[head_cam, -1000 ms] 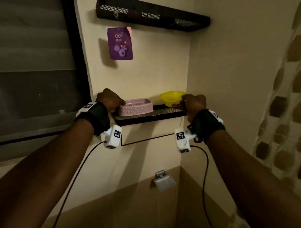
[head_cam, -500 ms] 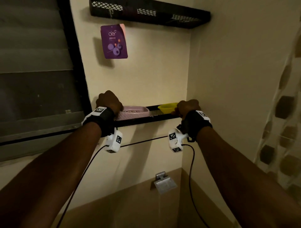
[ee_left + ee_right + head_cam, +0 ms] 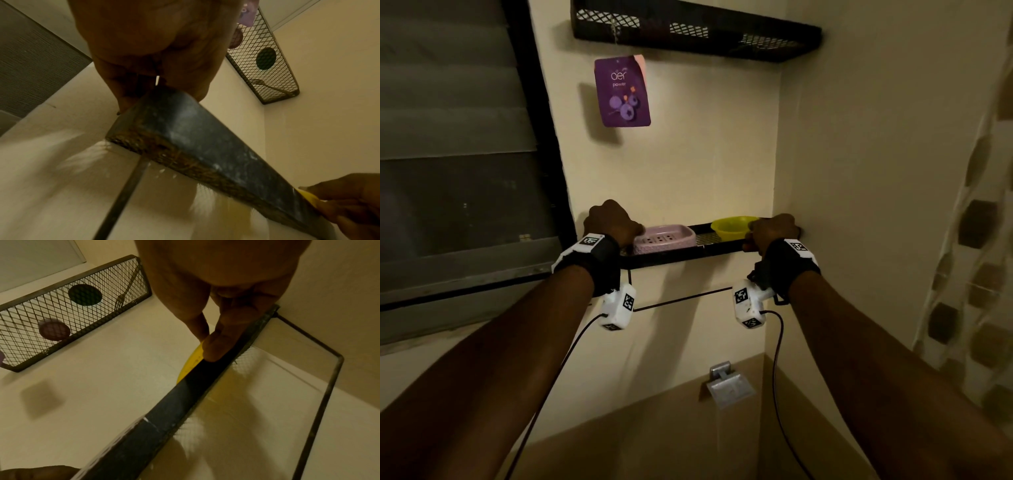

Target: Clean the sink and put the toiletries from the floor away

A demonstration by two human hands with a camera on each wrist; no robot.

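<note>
A black mesh wall shelf (image 3: 688,258) carries a pink soap dish (image 3: 667,238) on the left and a yellow bowl (image 3: 731,226) on the right. My left hand (image 3: 613,222) curls over the left end of the soap dish, its fingertips hidden behind the hand. My right hand (image 3: 770,229) holds the bowl's right rim. In the right wrist view the thumb and a finger of my right hand (image 3: 216,340) pinch the yellow rim (image 3: 191,363) just above the shelf's front rail (image 3: 174,405). From the left wrist, my left hand (image 3: 156,48) sits over the shelf's corner (image 3: 195,138).
A second black mesh shelf (image 3: 695,34) hangs higher up, with round items seen through it (image 3: 61,321). A purple air-freshener card (image 3: 622,91) dangles below it. A dark louvred window (image 3: 455,171) is left, a patterned curtain (image 3: 979,240) right, a metal holder (image 3: 727,387) below.
The head view has tilted, so the shelf now sits lower in the frame. Both hands stay on the soap dish and the bowl, which rest in the same places on the shelf.
</note>
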